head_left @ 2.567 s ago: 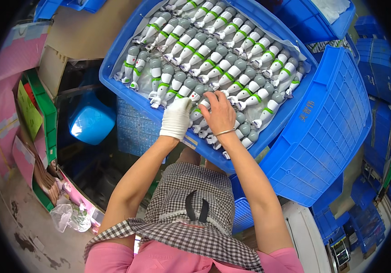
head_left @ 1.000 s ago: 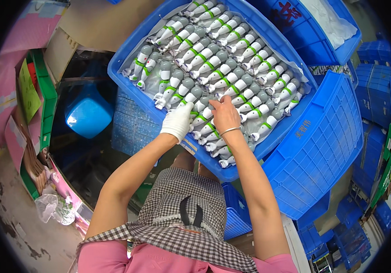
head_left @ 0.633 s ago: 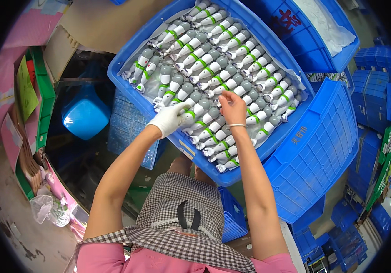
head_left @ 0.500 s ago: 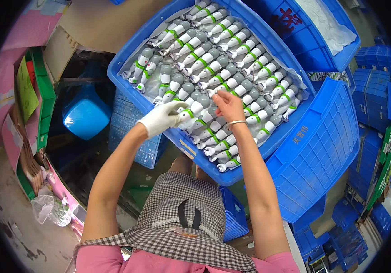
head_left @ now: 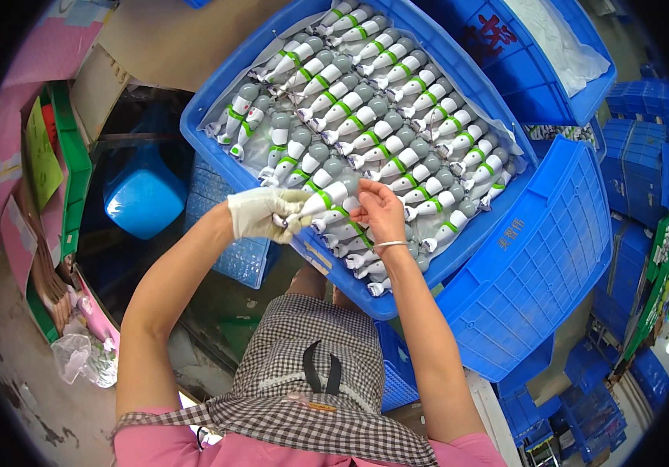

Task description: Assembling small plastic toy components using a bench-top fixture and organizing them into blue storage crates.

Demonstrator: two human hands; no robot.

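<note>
My left hand (head_left: 268,215), in a white glove, grips a white toy-like device (head_left: 325,201) with a green band and a rounded grey end. The device is tilted, its grey end up and to the right. At that grey end is my bare right hand (head_left: 383,213), with a bracelet on the wrist. Its fingers are curled together, and whatever they pinch is hidden. Both hands are over the near side of a blue plastic bin (head_left: 201,138), where rows of similar devices (head_left: 377,136) lie on a clear plastic liner.
A blue crate lid (head_left: 541,268) leans at the bin's right side. Another blue bin (head_left: 541,58) with white plastic sheeting stands at the far right. To the left are a blue chair-like shape (head_left: 148,194) and a green-edged crate (head_left: 78,171). Blue crates (head_left: 638,163) are stacked beyond.
My left hand has lifted the device a little toward me and turned its palm inward. My right hand has moved down and closer, its fingers now curled at the device's grey end.
</note>
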